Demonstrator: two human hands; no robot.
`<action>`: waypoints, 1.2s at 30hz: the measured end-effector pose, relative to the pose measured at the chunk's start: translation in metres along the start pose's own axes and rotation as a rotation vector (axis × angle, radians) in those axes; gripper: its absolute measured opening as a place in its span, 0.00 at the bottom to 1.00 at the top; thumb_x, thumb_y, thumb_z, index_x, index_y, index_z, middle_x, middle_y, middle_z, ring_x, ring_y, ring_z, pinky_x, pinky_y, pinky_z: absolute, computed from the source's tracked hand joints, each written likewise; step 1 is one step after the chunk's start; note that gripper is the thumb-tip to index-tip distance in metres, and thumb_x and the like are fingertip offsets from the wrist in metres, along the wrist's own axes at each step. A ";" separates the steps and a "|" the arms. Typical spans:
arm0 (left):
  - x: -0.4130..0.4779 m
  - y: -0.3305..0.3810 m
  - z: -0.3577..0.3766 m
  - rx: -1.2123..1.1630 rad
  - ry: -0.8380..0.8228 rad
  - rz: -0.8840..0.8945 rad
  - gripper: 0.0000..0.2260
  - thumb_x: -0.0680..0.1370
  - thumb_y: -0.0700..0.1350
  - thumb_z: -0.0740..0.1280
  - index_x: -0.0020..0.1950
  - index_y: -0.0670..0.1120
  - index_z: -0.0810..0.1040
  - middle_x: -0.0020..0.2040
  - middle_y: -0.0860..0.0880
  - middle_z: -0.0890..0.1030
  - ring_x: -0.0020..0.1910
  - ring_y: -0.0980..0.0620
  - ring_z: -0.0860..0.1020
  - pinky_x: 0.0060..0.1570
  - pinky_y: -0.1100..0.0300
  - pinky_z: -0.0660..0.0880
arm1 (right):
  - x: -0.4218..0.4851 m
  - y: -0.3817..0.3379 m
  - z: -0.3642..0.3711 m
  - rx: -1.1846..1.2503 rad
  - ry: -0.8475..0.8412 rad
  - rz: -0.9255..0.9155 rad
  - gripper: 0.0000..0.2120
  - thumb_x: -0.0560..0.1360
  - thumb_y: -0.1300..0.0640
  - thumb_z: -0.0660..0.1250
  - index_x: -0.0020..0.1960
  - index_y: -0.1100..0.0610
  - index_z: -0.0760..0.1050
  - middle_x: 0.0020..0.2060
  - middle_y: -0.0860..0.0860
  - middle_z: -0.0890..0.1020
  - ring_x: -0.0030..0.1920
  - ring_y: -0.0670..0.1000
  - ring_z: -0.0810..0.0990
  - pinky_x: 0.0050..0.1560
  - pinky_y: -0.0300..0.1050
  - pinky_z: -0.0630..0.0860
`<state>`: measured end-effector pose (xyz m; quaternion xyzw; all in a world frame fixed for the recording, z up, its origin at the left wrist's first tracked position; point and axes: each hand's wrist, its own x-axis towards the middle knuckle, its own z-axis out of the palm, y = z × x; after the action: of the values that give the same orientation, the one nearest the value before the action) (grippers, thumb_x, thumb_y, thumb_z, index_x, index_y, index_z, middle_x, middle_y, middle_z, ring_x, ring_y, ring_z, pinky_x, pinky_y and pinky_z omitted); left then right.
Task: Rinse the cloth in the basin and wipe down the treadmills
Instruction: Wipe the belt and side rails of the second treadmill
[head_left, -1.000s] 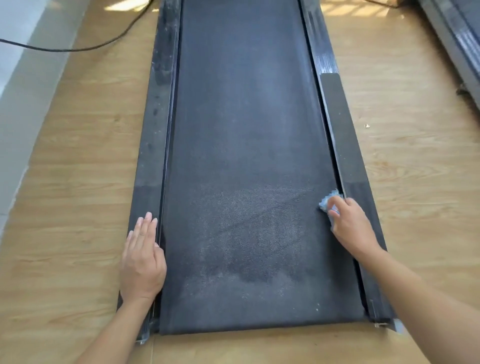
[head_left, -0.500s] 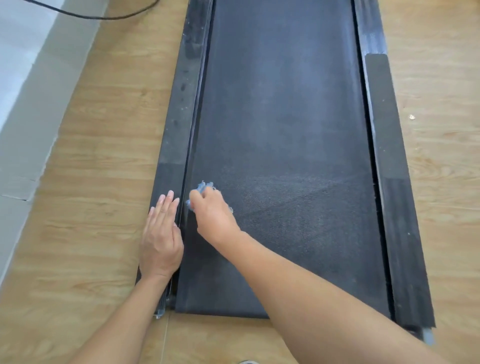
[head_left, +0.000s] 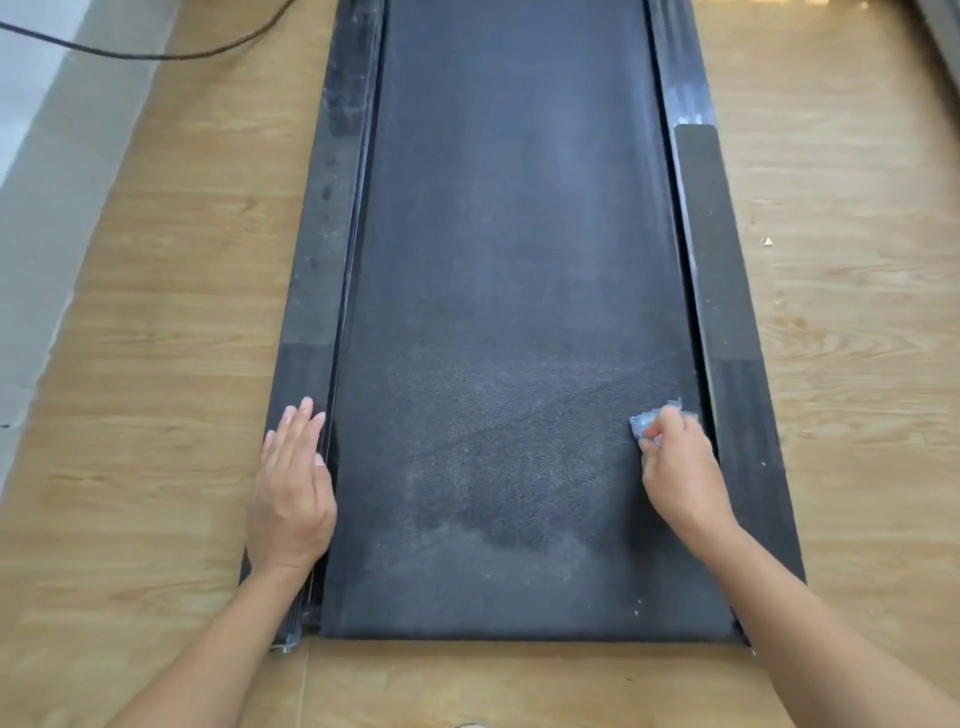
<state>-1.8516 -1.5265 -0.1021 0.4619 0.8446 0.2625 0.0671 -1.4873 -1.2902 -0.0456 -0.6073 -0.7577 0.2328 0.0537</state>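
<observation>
I see my right hand curled around a small blue cloth, pressing it on the dark treadmill belt by its right edge. Across the belt, my left hand lies flat, fingers straight, on the left side rail, with the wooden floor beyond it

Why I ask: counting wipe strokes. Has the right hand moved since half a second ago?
Yes. The right hand, gripping the blue cloth, crossed the belt from the left side rail to the right side rail.
</observation>
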 end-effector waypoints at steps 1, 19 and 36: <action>0.000 0.000 0.000 -0.013 0.004 0.000 0.24 0.83 0.38 0.54 0.79 0.40 0.71 0.83 0.47 0.67 0.84 0.46 0.62 0.82 0.38 0.61 | -0.003 -0.023 0.014 0.031 -0.026 -0.071 0.06 0.80 0.65 0.62 0.49 0.55 0.69 0.48 0.54 0.73 0.50 0.62 0.74 0.46 0.54 0.71; -0.004 -0.013 0.002 0.011 0.051 0.027 0.25 0.81 0.34 0.53 0.78 0.36 0.71 0.81 0.40 0.69 0.83 0.41 0.64 0.81 0.38 0.62 | -0.019 -0.054 0.051 -0.061 -0.092 -0.231 0.21 0.72 0.72 0.59 0.61 0.54 0.69 0.54 0.52 0.70 0.55 0.59 0.71 0.46 0.51 0.70; -0.001 -0.014 0.004 -0.047 0.102 0.027 0.23 0.82 0.31 0.54 0.77 0.37 0.74 0.80 0.41 0.71 0.81 0.41 0.67 0.81 0.40 0.63 | -0.091 -0.270 0.157 0.175 -0.287 -0.387 0.04 0.80 0.62 0.63 0.54 0.58 0.71 0.55 0.60 0.74 0.55 0.61 0.72 0.52 0.53 0.69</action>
<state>-1.8601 -1.5323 -0.1125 0.4577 0.8341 0.3065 0.0312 -1.7631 -1.4626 -0.0540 -0.4047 -0.8366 0.3667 0.0417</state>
